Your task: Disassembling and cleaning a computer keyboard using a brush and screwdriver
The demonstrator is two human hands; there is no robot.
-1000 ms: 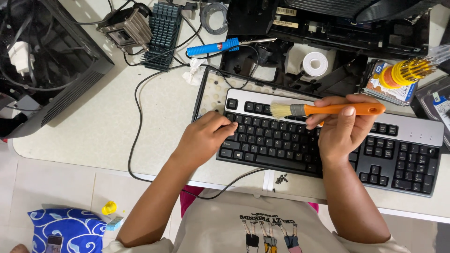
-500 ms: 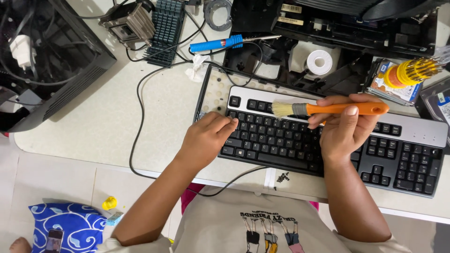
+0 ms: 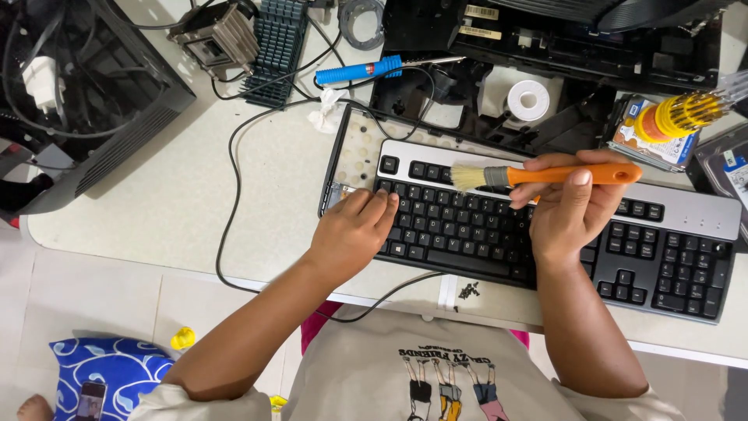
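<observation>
Cluttered desk [image 3: 156, 195], keyboard [image 3: 670, 234] unmoved, right hand [image 3: 569, 210] still gripping brush [image 3: 545, 175], left hand [image 3: 351, 234] flat.

Black keyboard [image 3: 545, 234] lies on the white table [image 3: 156, 195]. Left hand [image 3: 354, 230] rests on the keyboard's left end, fingers on keys. Right hand [image 3: 569, 210], over the keyboard's middle, grips an orange-handled brush [image 3: 545, 175], bristles pointing left above the top key row. Blue screwdriver [image 3: 366, 72] lies beyond the keyboard.

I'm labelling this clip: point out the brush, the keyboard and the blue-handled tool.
brush [image 3: 573, 175], head view, orange handle.
keyboard [image 3: 662, 257], head view, black keys at its right end.
blue-handled tool [image 3: 358, 72], head view, blue grip.
</observation>
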